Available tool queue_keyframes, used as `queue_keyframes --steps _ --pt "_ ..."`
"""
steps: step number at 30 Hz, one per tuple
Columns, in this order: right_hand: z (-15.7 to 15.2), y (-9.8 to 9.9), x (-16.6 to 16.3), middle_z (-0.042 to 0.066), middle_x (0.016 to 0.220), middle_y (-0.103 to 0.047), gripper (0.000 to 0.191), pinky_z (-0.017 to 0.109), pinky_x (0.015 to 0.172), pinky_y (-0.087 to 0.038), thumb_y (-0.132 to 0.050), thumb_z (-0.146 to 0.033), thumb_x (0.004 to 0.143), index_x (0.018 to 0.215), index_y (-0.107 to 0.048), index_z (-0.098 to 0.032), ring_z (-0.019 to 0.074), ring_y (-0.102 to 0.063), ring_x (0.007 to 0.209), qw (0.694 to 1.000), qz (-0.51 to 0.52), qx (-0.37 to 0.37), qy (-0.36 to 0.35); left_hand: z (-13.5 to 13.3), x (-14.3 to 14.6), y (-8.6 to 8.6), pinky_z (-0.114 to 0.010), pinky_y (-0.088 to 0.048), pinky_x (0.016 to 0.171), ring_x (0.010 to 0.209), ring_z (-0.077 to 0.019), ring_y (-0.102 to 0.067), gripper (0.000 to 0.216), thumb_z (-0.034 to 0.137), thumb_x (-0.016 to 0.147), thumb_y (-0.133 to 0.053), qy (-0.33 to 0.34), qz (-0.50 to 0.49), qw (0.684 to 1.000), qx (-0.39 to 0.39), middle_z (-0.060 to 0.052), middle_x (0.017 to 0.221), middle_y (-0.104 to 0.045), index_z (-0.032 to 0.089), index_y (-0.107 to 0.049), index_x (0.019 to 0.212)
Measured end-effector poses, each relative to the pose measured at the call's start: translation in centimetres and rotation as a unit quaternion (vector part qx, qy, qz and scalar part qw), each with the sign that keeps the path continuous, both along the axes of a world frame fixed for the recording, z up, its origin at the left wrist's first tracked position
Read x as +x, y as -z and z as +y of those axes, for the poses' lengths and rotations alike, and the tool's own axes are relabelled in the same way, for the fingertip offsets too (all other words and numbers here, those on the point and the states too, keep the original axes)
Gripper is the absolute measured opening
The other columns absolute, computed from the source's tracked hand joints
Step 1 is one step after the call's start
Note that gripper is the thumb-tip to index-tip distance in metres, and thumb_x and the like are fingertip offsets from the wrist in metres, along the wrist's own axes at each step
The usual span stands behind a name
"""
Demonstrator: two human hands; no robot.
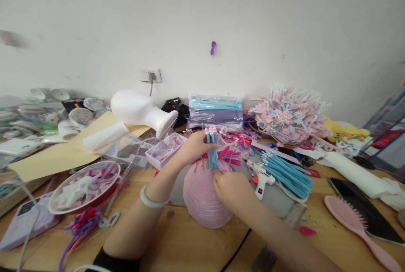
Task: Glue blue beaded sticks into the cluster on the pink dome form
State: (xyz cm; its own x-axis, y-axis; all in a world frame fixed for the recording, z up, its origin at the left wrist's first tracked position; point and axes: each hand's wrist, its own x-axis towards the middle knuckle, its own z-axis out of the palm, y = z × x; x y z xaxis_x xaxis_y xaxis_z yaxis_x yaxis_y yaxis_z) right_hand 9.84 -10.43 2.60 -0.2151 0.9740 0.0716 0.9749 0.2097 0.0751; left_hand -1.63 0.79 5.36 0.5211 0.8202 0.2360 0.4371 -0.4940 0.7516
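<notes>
My left hand [193,147] is closed round a bunch of blue bead-tipped strips [212,147] held upright above a pink round form [204,194]. A pale green bangle [152,200] sits on that wrist. My right hand [230,187] rests on the pink form with its fingers pinched at the lower end of the same blue bunch. Pink and magenta strips [230,154] stick out from the top of the form just behind my hands.
A white glue gun [261,177] and a pile of blue strips [289,173] lie to the right. A pink hairbrush [357,230], a dark phone [363,208], a white foam head [142,111], a round tray of parts [84,187] and a pink ornament heap [289,116] surround them.
</notes>
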Motion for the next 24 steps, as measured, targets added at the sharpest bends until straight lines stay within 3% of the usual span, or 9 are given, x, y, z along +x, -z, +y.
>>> queue_keyframes --steps 5,9,15,19,24 --pt "-0.1 0.2 0.1 0.011 0.074 -0.068 0.029 0.027 0.052 -0.042 -0.035 -0.015 0.087 0.104 -0.059 -0.012 0.0204 -0.065 0.065 1.0 0.003 0.006 -0.002 0.1 0.5 0.7 -0.026 -0.04 0.056 0.06 -0.0155 -0.055 0.029 0.043 0.066 -0.06 -0.044 -0.016 0.999 -0.002 -0.001 0.064 -0.06 0.014 -0.056 0.067" --pt "-0.1 0.0 0.2 0.01 0.075 -0.068 0.027 0.026 0.052 -0.039 -0.036 -0.018 0.087 0.098 -0.06 -0.014 0.0197 -0.065 0.066 1.0 0.026 0.009 0.005 0.2 0.5 0.8 -0.025 -0.039 0.054 0.057 -0.0137 -0.052 0.029 0.043 0.066 -0.06 -0.022 -0.043 0.998 -0.027 0.0 0.061 -0.057 0.014 -0.056 0.068" --pt "0.5 -0.8 1.3 0.002 0.07 -0.067 0.028 0.023 0.052 -0.03 -0.037 -0.023 0.087 0.074 -0.062 -0.019 0.0138 -0.061 0.063 0.985 0.168 0.039 0.02 0.2 0.3 0.5 -0.022 -0.032 0.051 0.052 -0.0087 -0.042 0.03 0.042 0.066 -0.06 -0.01 -0.04 0.998 -0.037 0.005 0.055 -0.047 0.015 -0.05 0.058" --pt "1.7 -1.7 1.9 0.002 0.072 -0.067 0.026 0.022 0.053 -0.03 -0.038 -0.027 0.087 0.086 -0.063 -0.02 0.0121 -0.059 0.062 0.959 0.265 0.052 0.082 0.3 0.3 0.7 -0.022 -0.03 0.049 0.05 -0.0088 -0.04 0.032 0.044 0.066 -0.06 -0.025 -0.022 0.999 -0.029 0.005 0.052 -0.045 0.015 -0.05 0.057" --pt "3.6 -1.8 1.9 0.008 0.081 -0.068 0.027 0.024 0.056 -0.033 -0.04 -0.029 0.086 0.087 -0.064 -0.017 0.0176 -0.062 0.074 0.969 0.221 0.022 0.107 0.3 0.4 0.8 -0.022 -0.034 0.053 0.053 -0.0102 -0.044 0.026 0.04 0.068 -0.057 0.001 -0.042 0.999 -0.023 0.002 0.058 -0.052 0.015 -0.055 0.063"
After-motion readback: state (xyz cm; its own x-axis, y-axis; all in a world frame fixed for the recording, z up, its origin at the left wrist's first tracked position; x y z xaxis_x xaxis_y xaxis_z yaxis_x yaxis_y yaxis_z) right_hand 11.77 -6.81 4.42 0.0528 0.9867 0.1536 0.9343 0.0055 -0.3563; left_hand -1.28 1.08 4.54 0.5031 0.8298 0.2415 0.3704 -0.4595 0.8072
